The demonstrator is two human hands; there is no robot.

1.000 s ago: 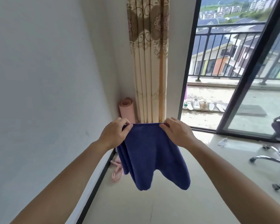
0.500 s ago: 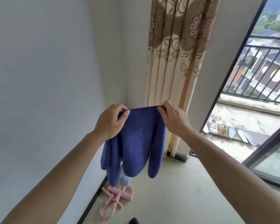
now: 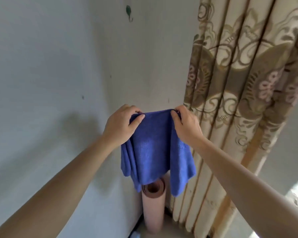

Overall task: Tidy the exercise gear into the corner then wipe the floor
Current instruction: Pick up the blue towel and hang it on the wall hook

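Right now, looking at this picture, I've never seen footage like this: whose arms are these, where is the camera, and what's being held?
No machine here: a person wears a wide-angle camera on their head, so you look forward and down along their own bare arms. The left hand and the right hand each pinch the top edge of a blue cloth, which hangs between them. Below it, a rolled pink mat stands upright in the room's corner, beside a patterned curtain. A small green hook sits high on the wall.
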